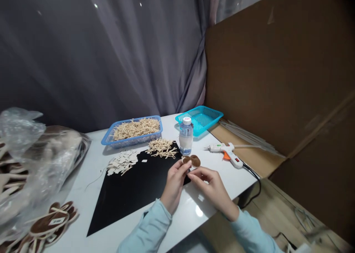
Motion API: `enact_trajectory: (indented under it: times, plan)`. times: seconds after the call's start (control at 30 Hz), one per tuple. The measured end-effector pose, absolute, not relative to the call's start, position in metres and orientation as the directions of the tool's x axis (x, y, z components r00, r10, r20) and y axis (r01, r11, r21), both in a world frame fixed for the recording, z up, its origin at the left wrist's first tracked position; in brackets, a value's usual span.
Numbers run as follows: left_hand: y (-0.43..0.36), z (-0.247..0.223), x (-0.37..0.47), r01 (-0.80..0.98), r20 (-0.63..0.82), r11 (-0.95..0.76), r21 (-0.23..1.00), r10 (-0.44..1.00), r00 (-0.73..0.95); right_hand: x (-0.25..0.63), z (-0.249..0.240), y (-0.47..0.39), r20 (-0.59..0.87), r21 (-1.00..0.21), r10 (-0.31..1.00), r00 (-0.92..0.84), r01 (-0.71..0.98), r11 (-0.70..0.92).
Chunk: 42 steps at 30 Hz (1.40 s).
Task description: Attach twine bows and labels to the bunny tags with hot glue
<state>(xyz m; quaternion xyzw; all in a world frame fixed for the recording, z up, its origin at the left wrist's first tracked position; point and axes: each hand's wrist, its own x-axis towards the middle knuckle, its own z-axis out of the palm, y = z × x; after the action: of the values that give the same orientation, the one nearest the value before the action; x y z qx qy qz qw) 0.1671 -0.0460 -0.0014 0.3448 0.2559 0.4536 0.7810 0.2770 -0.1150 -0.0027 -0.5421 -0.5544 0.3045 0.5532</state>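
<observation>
My left hand (176, 182) is closed on a small brown fuzzy piece (195, 161) with rounded lobes, held up just in front of a clear bottle (185, 136) with a white cap. Right beside it, my right hand (209, 184) has its fingers pinched together at the lower edge of the piece; what lies between those fingertips is too small to make out. Below and left of the hands lies a black mat (130, 194), with a pile of beige looped cords (162, 148) and a heap of small white tags (122, 162) at its far edge.
A blue basket (131, 131) full of beige cords stands at the back, near a turquoise basket (201, 120). To the right lies a white glue gun (227, 151) with its cable. Plastic-wrapped pieces (58, 157) and brown items (50, 223) are at left. A cardboard wall (271, 68) rises right.
</observation>
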Motion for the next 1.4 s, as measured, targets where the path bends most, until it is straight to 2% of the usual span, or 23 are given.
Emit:
enact_trajectory:
  times: [0.07, 0.23, 0.4, 0.63, 0.8, 0.9, 1.0, 1.07, 1.13, 1.23, 1.33, 1.4]
  plan:
    - [-0.046, -0.003, 0.167, -0.535, -0.105, 0.387, 0.751, 0.87, 0.482, 0.276, -0.005, -0.112, 0.268, -0.948, 0.941, 0.209, 0.23, 0.218]
    - [-0.044, -0.007, 0.165, -0.548, -0.121, 0.435, 0.715, 0.849, 0.515, 0.281, -0.011, -0.092, 0.194, -0.981, 0.963, 0.189, 0.027, 0.192]
    - [-0.039, -0.008, 0.161, -0.556, -0.141, 0.441, 0.704, 0.854, 0.5, 0.298, -0.003, -0.074, 0.16, -0.987, 0.978, 0.136, 0.008, 0.16]
    - [-0.038, -0.005, 0.155, -0.533, -0.093, 0.387, 0.752, 0.863, 0.496, 0.325, 0.029, -0.055, 0.127, -0.988, 0.992, 0.021, 0.094, 0.125]
    - [-0.04, -0.002, 0.155, -0.523, -0.065, 0.341, 0.781, 0.878, 0.475, 0.323, 0.049, -0.053, 0.185, -0.964, 0.983, 0.02, 0.197, 0.177]
    - [-0.041, -0.001, 0.155, -0.53, -0.07, 0.329, 0.781, 0.89, 0.45, 0.314, 0.054, -0.062, 0.244, -0.944, 0.968, 0.066, 0.244, 0.222]
    - [-0.04, -0.002, 0.154, -0.542, -0.099, 0.332, 0.772, 0.905, 0.414, 0.305, 0.05, -0.08, 0.307, -0.923, 0.932, 0.191, 0.298, 0.242]
    - [-0.038, -0.004, 0.154, -0.55, -0.122, 0.34, 0.763, 0.911, 0.393, 0.297, 0.04, -0.093, 0.292, -0.926, 0.931, 0.22, 0.311, 0.217]
    - [-0.037, -0.006, 0.155, -0.558, -0.136, 0.345, 0.754, 0.914, 0.381, 0.288, 0.024, -0.103, 0.187, -0.957, 0.966, 0.18, 0.255, 0.138]
    - [-0.036, -0.007, 0.156, -0.565, -0.142, 0.352, 0.746, 0.913, 0.382, 0.273, 0.002, -0.106, 0.032, -0.999, 0.992, 0.126, 0.023, 0.029]
    - [-0.036, -0.007, 0.156, -0.549, -0.168, 0.391, 0.739, 0.896, 0.412, 0.26, -0.008, -0.097, 0.038, -0.976, 0.997, 0.065, -0.212, 0.051]
    - [-0.037, -0.005, 0.155, -0.542, -0.189, 0.414, 0.731, 0.886, 0.423, 0.256, -0.008, -0.089, 0.024, -0.954, 0.999, 0.047, -0.299, 0.037]
